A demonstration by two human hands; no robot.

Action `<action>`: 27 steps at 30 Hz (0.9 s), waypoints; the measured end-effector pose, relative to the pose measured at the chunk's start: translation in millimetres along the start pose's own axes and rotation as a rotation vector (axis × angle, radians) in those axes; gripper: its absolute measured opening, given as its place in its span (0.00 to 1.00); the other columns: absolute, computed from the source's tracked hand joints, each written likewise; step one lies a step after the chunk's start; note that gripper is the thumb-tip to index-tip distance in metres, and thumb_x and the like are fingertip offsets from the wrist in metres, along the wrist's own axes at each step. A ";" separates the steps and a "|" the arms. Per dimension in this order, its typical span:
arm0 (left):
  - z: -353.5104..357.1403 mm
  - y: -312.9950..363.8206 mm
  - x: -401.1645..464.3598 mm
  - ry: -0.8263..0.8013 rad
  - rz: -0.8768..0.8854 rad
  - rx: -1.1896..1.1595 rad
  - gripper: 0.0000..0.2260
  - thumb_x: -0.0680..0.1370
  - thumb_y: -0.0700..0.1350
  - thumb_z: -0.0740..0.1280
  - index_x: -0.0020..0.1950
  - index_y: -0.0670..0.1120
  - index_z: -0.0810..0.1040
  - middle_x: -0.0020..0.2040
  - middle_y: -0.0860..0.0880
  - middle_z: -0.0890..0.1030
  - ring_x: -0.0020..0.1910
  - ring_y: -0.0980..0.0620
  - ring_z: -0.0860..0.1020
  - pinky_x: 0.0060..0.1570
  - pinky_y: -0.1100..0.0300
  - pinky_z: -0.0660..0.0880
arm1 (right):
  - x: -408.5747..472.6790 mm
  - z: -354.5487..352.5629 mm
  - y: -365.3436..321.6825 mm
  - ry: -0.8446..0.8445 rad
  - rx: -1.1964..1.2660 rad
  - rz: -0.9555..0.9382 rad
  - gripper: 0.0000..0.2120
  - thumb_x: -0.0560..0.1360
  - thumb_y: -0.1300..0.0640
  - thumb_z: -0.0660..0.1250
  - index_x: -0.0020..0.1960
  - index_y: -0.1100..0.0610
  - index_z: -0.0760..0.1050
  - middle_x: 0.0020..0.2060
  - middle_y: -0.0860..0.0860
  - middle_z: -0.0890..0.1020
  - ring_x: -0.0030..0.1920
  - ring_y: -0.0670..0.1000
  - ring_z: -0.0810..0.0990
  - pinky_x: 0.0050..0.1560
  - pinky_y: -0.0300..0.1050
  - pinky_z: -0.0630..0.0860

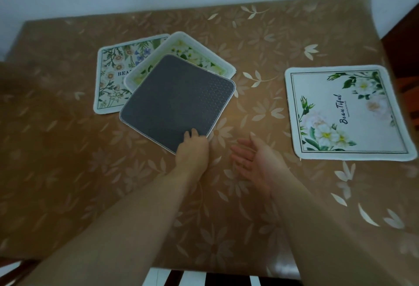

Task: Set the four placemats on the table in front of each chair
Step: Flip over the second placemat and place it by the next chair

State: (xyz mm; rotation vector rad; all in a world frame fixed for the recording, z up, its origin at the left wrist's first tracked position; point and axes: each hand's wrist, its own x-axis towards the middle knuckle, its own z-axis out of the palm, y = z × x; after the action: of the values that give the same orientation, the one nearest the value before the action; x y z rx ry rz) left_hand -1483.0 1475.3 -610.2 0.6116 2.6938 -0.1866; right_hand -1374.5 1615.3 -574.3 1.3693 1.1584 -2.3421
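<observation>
The grey-backed placemat (176,102) hides much of two floral placemats (113,75) beneath; its own face is unseen.

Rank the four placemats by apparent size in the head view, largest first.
1. White-flower mat, lying alone on the right, fully visible.
2. Grey face-down mat, gripped by the left hand.
3 and 4. Wildflower mat and yellow-green mat: both partly covered, so unranked.

Four placemats (176,102) on one table (260,36); two hands (191,152).
</observation>
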 end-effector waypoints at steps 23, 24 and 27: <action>37.5 20.1 -102.9 0.301 0.148 -0.751 0.12 0.82 0.40 0.66 0.63 0.45 0.83 0.53 0.48 0.87 0.48 0.52 0.84 0.51 0.65 0.75 | -44.3 -64.3 -11.9 0.168 0.069 -0.100 0.20 0.85 0.41 0.60 0.62 0.55 0.80 0.51 0.52 0.90 0.53 0.54 0.89 0.50 0.49 0.81; 36.6 25.6 -107.3 0.297 0.149 -0.785 0.12 0.82 0.41 0.66 0.63 0.45 0.83 0.52 0.49 0.88 0.47 0.53 0.84 0.51 0.68 0.74 | -49.1 -67.8 -10.4 0.177 0.072 -0.100 0.20 0.85 0.42 0.60 0.63 0.55 0.80 0.51 0.51 0.90 0.51 0.53 0.89 0.48 0.48 0.80; 30.6 44.9 -115.7 0.241 0.149 -0.917 0.11 0.81 0.41 0.67 0.62 0.45 0.84 0.52 0.51 0.87 0.50 0.56 0.84 0.53 0.72 0.74 | -63.3 -75.9 -6.4 0.201 0.070 -0.112 0.21 0.85 0.41 0.59 0.64 0.54 0.80 0.55 0.51 0.89 0.54 0.53 0.88 0.49 0.49 0.78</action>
State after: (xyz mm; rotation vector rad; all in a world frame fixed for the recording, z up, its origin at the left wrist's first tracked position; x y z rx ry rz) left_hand -1356.4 1464.1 -596.2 0.5362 2.5320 1.1510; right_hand -1292.9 1660.0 -540.2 1.6370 1.2470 -2.3857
